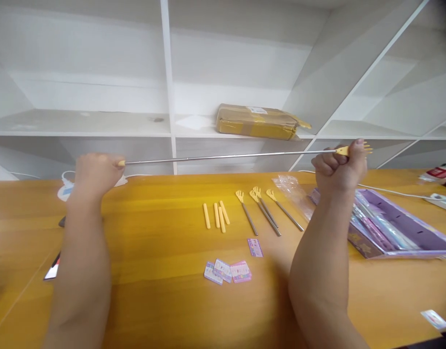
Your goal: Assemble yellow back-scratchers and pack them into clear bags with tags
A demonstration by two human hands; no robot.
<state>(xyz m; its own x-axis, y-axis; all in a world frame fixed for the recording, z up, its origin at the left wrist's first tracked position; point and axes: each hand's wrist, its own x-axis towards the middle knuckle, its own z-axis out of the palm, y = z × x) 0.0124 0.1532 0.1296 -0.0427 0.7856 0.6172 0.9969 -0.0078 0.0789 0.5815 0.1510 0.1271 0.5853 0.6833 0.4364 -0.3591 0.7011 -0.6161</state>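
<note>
A telescopic back scratcher (pixel 223 156) is stretched out long and nearly level above the table. My left hand (pixel 97 173) is closed around its yellow handle, of which only the tip shows. At the other end, my right hand (pixel 341 165) grips the yellow claw head, whose prongs stick out past the thumb. Below, on the table, lie several yellow handle tubes (pixel 206 215). Right of them are several back scratcher rods with yellow claws (pixel 246 213), their metal ends bare. Small printed cards (pixel 223 270) lie nearer to me, with a single purple card (pixel 255 247) above them.
At the right, an open purple box (pixel 397 228) holds wrapped items. Clear plastic wrapping (pixel 293 194) lies beside it. A torn cardboard parcel (pixel 257 121) rests on the white shelf (pixel 128 125) behind the table. A power strip (pixel 440 201) and white cables are near the back edge.
</note>
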